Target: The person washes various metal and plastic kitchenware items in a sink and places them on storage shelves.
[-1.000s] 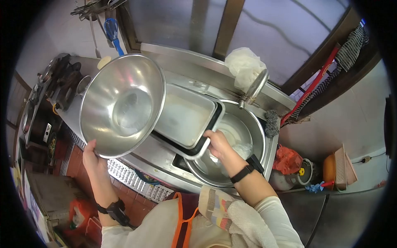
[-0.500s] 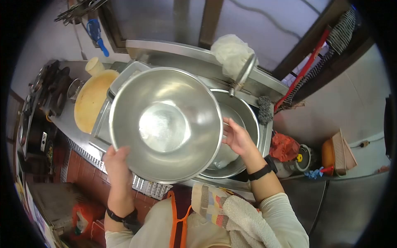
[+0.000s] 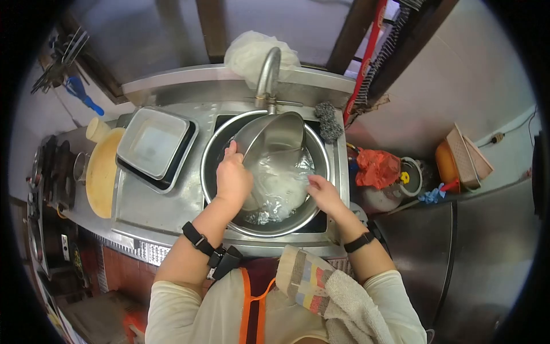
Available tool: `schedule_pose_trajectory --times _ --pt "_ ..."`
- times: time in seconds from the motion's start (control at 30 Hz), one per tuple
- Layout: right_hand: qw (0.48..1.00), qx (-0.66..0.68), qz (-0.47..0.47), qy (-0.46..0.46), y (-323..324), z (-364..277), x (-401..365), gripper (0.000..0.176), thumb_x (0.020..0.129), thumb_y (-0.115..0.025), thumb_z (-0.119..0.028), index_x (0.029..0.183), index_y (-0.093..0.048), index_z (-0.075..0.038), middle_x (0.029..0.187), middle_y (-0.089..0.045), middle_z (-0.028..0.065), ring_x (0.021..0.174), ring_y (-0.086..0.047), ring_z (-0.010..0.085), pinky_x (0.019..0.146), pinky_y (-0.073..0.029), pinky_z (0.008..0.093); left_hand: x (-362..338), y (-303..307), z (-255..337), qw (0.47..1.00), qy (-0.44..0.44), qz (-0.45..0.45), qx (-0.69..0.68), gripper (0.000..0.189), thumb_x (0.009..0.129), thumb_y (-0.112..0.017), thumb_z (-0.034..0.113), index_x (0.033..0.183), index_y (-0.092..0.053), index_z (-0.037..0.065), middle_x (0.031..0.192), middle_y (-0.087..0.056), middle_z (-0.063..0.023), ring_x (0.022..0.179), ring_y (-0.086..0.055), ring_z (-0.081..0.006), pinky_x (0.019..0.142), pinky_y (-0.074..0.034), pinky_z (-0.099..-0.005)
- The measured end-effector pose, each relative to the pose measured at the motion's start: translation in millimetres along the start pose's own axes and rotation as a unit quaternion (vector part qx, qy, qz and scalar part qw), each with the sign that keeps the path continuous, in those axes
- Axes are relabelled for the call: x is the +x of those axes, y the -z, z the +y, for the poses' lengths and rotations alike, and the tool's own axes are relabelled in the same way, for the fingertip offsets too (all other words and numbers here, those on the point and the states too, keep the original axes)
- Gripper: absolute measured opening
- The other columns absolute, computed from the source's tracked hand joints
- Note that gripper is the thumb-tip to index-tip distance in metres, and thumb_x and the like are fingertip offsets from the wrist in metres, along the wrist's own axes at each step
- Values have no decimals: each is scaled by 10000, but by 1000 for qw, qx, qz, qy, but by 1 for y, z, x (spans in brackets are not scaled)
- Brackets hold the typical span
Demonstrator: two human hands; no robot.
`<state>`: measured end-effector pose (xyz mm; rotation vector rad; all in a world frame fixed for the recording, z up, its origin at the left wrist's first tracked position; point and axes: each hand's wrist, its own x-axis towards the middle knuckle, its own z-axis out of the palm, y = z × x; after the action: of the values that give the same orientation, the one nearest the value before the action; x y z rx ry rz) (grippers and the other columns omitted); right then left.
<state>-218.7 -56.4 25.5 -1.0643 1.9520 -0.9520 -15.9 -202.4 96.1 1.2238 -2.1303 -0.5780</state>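
Note:
A large steel mixing bowl (image 3: 279, 133) is tipped steeply inside a bigger round steel basin (image 3: 209, 172) in the sink. My left hand (image 3: 232, 175) is closed on the bowl's left rim. Churned, splashing water (image 3: 281, 195) fills the middle of the basin, hiding the bowl's lower part. On the right, my right hand (image 3: 326, 195) reaches over the basin's rim with curled fingers at a whitish, see-through patch by the water; I cannot tell what they hold. Above the basin curves the faucet (image 3: 266, 74).
Stacked rectangular metal trays (image 3: 153, 143) stand on the left drainboard, beside a round yellowish board (image 3: 103, 175). A steel wool scrubber (image 3: 327, 121) sits at the sink's back right corner. A whitish plastic bag (image 3: 258, 54) lies behind the faucet, and a red bag (image 3: 378, 169) is at right.
The mixing bowl has gone from above the drainboard, right and down into the basin, and now tilts. My left hand moved with it; the water is now splashing. The view has shifted.

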Motion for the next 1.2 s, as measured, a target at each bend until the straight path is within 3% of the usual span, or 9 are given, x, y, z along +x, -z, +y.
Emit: schedule_pose_trajectory --times 0.1,0.2,0.33,0.43,0.57,0.73,1.0,1.1,1.2 --pt "967 -226 44 105 -23 8 13 473 749 -610 -234 1127 -492 25 1153 -501 220 1092 -482 312 939 -371 366 15 0 -9 988 117 -104 -14 154 624 -494 -19 740 -576 -81 1027 -552 -291 886 -570 -416 780 -456 -403" --pt "904 -388 -165 -74 -37 -30 14 472 728 -630 -266 1091 -504 9 1218 -453 224 1153 -434 305 966 -337 401 15 -10 -67 952 255 -149 -79 222 649 -488 16 811 -594 -91 933 -583 -295 863 -587 -401 739 -458 -409" --pt "857 -434 -265 -86 -98 -8 21 451 714 -629 -305 1062 -552 -27 1212 -462 205 1157 -425 321 936 -330 490 -9 -15 -99 866 434 -167 -185 280 667 -488 38 886 -607 -89 886 -600 -284 871 -596 -385 726 -461 -400" --pt "840 -417 -338 -80 -116 -26 33 463 720 -618 -323 1086 -563 -45 1251 -428 187 1213 -356 307 934 -303 534 -20 -10 -85 924 334 -173 -69 286 682 -526 85 895 -608 -87 887 -595 -292 865 -595 -389 732 -465 -398" --pt "883 -402 -238 -52 -108 -67 34 562 706 -618 -378 1158 -518 -59 1343 -317 184 1281 -236 299 979 -245 537 -21 -7 -88 942 269 -195 -41 330 676 -593 187 865 -616 -82 823 -599 -286 832 -598 -385 746 -470 -401" --pt "900 -430 0 -72 -104 -11 57 752 675 -635 -412 1276 -355 -58 1353 -270 213 1294 -186 329 1015 -173 550 -30 -12 -103 954 226 -163 -110 251 667 -575 133 828 -628 -51 766 -612 -254 751 -610 -366 710 -472 -383" --pt "991 36 -108 -72 -128 -43 107 783 734 -636 -275 1332 -210 -3 1398 -184 241 1305 -196 314 1052 -184 353 -30 -7 -77 950 218 -173 -143 228 664 -550 90 840 -614 -42 768 -602 -250 761 -598 -374 721 -465 -388" --pt "958 246 -128 -70 -153 -68 108 729 825 -555 -278 1365 -151 -2 1422 -157 208 1319 -172 282 1058 -166 326 -26 -5 -71 961 181 -142 -154 216 674 -503 23 845 -627 -23 723 -630 -181 662 -612 -230 652 -469 -327" --pt "896 392 -185 -97 -164 -74 97 686 888 -464 -330 1381 -112 -6 1439 -138 166 1327 -146 251 1067 -143 317 -23 -7 -68 966 173 -82 -172 230 676 -481 -7 855 -626 -17 738 -628 -174 645 -599 -214 636 -465 -313"
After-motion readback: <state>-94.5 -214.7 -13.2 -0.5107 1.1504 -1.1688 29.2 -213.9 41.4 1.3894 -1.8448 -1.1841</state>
